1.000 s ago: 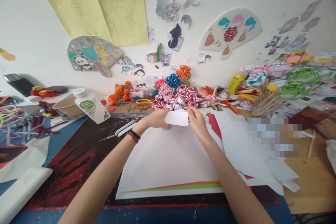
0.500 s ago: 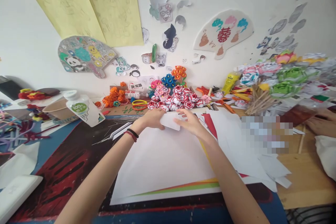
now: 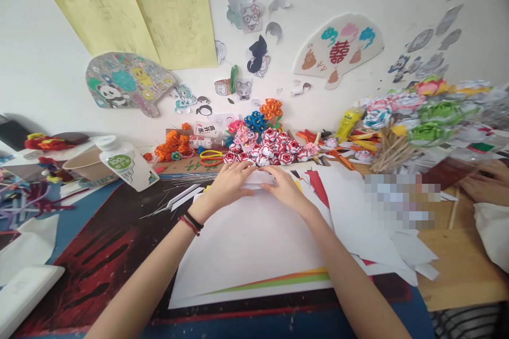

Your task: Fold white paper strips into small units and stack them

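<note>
A small folded white paper (image 3: 256,180) is between my two hands, above the far end of a large white sheet (image 3: 254,243). My left hand (image 3: 230,183) grips its left side, fingers over the far edge and thumb on the near side. My right hand (image 3: 284,185) holds the right side in the same way, with thumb and fingers curved round it. Green and orange sheets (image 3: 274,282) show under the near edge of the large sheet. Just beyond my hands lies a cluster of red and white paper flowers (image 3: 274,148).
At left stand a white bottle (image 3: 129,164) and a paper cup (image 3: 85,164). White strips (image 3: 185,196) lie left of the sheets. Loose papers (image 3: 358,217) spread to the right, near another person's hand (image 3: 487,180). Flowers on sticks (image 3: 433,116) stand behind.
My right hand has closed in on the small paper, its fingers less spread. My left hand has turned and now lies more over the paper, which sits flatter and is more covered.
</note>
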`<state>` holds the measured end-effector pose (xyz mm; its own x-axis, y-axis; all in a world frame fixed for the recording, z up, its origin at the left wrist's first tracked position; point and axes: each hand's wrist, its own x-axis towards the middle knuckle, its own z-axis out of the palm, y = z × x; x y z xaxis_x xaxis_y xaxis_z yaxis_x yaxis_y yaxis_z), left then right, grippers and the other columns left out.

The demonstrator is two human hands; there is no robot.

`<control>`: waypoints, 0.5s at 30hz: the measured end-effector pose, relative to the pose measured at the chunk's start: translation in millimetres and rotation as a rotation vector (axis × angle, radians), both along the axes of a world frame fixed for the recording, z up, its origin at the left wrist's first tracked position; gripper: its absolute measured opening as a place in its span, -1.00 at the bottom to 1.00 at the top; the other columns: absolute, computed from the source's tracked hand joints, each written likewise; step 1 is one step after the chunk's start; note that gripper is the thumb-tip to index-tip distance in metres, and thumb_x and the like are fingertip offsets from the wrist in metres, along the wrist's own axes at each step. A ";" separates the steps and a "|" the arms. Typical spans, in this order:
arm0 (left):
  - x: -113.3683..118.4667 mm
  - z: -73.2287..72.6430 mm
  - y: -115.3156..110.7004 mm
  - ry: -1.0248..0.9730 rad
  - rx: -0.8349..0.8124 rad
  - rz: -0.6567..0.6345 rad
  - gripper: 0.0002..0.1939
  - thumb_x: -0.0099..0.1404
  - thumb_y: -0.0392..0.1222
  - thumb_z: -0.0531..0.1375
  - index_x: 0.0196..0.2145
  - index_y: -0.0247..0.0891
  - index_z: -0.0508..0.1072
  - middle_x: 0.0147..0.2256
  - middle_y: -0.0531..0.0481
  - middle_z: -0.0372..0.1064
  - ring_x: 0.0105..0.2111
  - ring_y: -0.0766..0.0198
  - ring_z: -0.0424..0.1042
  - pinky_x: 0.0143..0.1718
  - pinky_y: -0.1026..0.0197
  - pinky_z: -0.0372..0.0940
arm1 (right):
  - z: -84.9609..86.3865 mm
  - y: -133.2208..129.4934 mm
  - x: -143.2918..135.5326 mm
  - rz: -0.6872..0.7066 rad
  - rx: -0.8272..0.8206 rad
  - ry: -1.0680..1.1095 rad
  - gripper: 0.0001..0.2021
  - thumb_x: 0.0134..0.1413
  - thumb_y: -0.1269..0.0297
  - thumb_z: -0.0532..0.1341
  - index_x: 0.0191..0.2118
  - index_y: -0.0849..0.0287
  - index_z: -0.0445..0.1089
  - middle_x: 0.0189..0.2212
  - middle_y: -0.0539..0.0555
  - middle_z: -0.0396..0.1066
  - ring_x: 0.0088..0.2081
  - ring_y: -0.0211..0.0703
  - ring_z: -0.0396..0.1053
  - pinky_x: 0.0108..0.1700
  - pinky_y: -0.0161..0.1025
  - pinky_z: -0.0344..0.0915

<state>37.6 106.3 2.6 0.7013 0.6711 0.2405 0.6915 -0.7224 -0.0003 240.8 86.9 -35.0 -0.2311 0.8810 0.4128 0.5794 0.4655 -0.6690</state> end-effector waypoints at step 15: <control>4.2 -15.8 -12.8 0.053 0.257 -0.044 -0.84 0.34 -0.14 0.14 -0.31 -0.28 0.42 -0.38 -0.04 0.50 -0.29 0.13 0.43 -0.16 0.07 0.08 | -7.7 2.4 2.5 0.002 -0.014 0.061 -0.52 0.01 0.39 0.24 0.10 0.07 0.32 0.06 0.14 0.31 0.05 -0.03 0.29 0.07 -0.08 0.23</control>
